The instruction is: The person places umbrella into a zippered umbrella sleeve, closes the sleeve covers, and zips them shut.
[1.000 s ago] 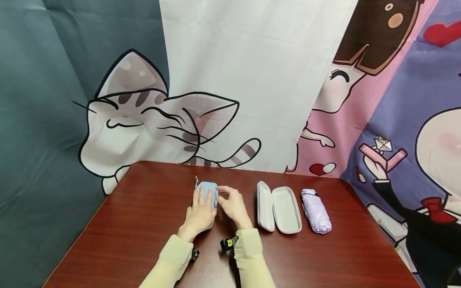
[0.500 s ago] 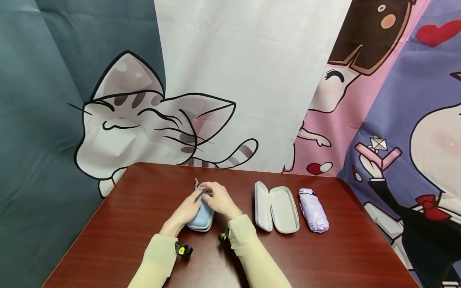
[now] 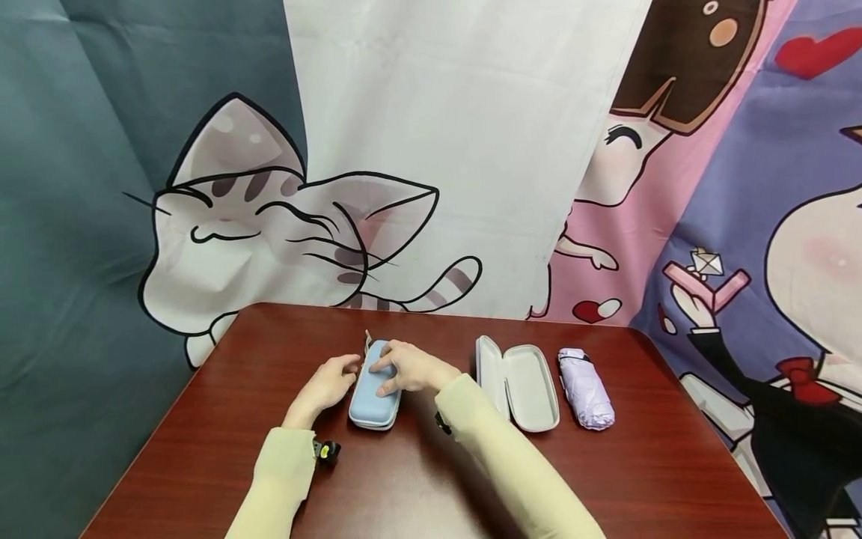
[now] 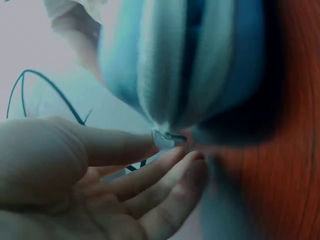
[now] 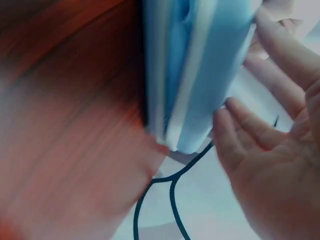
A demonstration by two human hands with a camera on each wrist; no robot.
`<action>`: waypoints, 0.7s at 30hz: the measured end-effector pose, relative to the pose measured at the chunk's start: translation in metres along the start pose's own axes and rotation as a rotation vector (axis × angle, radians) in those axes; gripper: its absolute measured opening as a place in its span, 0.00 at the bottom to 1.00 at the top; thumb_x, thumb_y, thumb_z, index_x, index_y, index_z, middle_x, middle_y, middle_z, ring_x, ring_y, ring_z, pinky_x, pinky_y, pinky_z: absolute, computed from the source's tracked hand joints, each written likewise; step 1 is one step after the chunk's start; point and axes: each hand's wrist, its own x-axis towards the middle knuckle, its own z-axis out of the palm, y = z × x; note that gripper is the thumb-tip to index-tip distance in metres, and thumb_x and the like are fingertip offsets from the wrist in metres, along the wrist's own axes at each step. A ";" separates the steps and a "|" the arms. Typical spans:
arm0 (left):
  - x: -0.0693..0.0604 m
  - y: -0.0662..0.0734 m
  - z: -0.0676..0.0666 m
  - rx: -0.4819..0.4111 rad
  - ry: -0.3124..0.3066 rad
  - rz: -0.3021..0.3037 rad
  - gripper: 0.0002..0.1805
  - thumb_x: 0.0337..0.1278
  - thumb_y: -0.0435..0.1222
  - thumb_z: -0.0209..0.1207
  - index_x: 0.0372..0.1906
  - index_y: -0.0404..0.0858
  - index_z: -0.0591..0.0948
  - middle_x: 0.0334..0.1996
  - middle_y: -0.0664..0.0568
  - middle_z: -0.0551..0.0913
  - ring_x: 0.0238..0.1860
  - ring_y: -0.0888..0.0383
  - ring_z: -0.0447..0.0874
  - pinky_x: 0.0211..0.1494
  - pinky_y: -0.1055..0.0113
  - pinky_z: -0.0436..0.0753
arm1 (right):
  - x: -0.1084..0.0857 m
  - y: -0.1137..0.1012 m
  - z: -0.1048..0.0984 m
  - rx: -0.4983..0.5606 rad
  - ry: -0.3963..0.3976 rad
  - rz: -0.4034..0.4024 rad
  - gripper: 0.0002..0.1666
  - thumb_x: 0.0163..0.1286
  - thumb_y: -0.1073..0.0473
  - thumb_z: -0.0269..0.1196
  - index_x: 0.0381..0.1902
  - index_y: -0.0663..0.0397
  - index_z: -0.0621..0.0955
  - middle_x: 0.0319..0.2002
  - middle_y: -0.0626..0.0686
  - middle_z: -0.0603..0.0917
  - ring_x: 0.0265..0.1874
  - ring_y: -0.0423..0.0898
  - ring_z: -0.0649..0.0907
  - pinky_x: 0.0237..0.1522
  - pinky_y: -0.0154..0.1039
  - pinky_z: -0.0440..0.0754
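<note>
A light blue zip case (image 3: 374, 400) lies on the table, with a short strap (image 3: 367, 343) sticking up at its far left end. My left hand (image 3: 330, 383) is at the case's left side. In the left wrist view, the thumb and fingers of that hand (image 4: 125, 175) pinch a small zipper pull (image 4: 165, 140) at the seam of the case (image 4: 165, 60). My right hand (image 3: 414, 368) reaches over from the right, its spread fingertips resting on the lid. The right wrist view shows those fingers (image 5: 270, 125) along the side of the case (image 5: 220, 65).
To the right of my hands, a pale hard case (image 3: 532, 389) lies unfolded, its light inside showing. A folded lilac umbrella (image 3: 587, 389) is beside it, farther right. Behind the brown table (image 3: 283, 337) hangs a printed cloth (image 3: 471, 150).
My left hand has come off the top of the blue case to its left side. The right hand first moved to the case's far end, then spread its fingers over the lid.
</note>
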 end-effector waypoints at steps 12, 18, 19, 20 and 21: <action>0.015 -0.001 0.002 0.210 0.030 -0.009 0.11 0.62 0.30 0.60 0.48 0.33 0.83 0.38 0.46 0.83 0.40 0.50 0.81 0.46 0.52 0.78 | -0.001 -0.005 -0.013 -0.129 -0.122 -0.015 0.32 0.54 0.47 0.75 0.59 0.40 0.82 0.61 0.51 0.73 0.59 0.43 0.72 0.58 0.30 0.68; 0.025 -0.004 -0.003 0.224 0.033 0.006 0.04 0.62 0.32 0.61 0.37 0.37 0.85 0.37 0.49 0.84 0.38 0.52 0.79 0.46 0.52 0.77 | 0.005 -0.008 -0.020 -0.229 -0.184 -0.022 0.34 0.52 0.45 0.76 0.59 0.37 0.81 0.67 0.46 0.72 0.64 0.45 0.71 0.61 0.31 0.67; 0.025 -0.004 -0.004 0.223 0.030 0.008 0.04 0.63 0.32 0.61 0.37 0.37 0.85 0.37 0.49 0.84 0.38 0.52 0.79 0.47 0.52 0.77 | 0.005 -0.008 -0.020 -0.228 -0.194 -0.022 0.35 0.51 0.45 0.76 0.59 0.36 0.81 0.68 0.45 0.71 0.65 0.45 0.70 0.61 0.31 0.66; 0.026 -0.004 -0.004 0.227 0.027 0.011 0.05 0.63 0.32 0.60 0.36 0.38 0.86 0.37 0.49 0.84 0.39 0.52 0.79 0.47 0.53 0.77 | 0.006 -0.007 -0.020 -0.219 -0.200 -0.021 0.35 0.51 0.44 0.76 0.59 0.36 0.81 0.68 0.44 0.70 0.65 0.46 0.69 0.62 0.32 0.66; 0.027 -0.005 -0.004 0.228 0.021 0.014 0.05 0.64 0.32 0.60 0.36 0.38 0.86 0.36 0.50 0.84 0.38 0.53 0.79 0.47 0.53 0.77 | 0.007 -0.005 -0.019 -0.209 -0.205 -0.018 0.35 0.51 0.44 0.76 0.59 0.36 0.81 0.69 0.42 0.69 0.67 0.46 0.68 0.62 0.32 0.65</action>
